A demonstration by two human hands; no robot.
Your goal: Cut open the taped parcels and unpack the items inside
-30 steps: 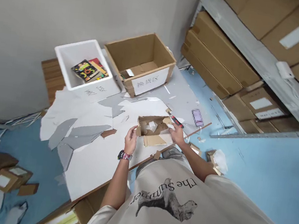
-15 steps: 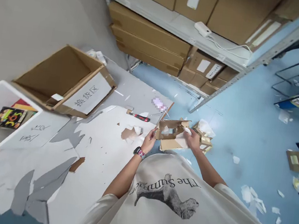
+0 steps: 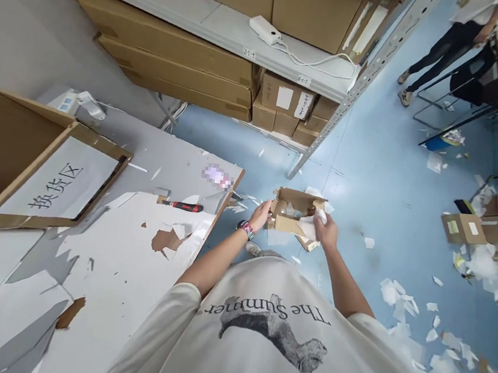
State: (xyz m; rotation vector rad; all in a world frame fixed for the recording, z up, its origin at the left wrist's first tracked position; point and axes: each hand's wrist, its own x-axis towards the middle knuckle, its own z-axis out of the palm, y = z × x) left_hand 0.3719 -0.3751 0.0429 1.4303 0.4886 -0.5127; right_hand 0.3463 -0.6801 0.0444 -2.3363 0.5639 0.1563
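Big picture: grey steel shelving point(image 3: 204, 30) loaded with brown cardboard cartons runs along a pale blue floor point(image 3: 361, 236) littered with white paper scraps point(image 3: 402, 302), a person in dark trousers point(image 3: 447, 47) stands off in the distance, and a peeling white-and-grey tabletop point(image 3: 118, 291) holds an open brown cardboard box point(image 3: 49, 186) with a white printed sign, plus a black-and-red utility knife point(image 3: 185, 206). Just past the table's edge, a torn brown cardboard box point(image 3: 296, 207) sits between both hands. The left hand point(image 3: 260, 215) has its fingers point(image 3: 267, 208) curled against the box's side, gripping it, while the right hand point(image 3: 325, 232) has its fingers pinched shut on a crumpled white paper scrap point(image 3: 317, 222) at the box's edge.
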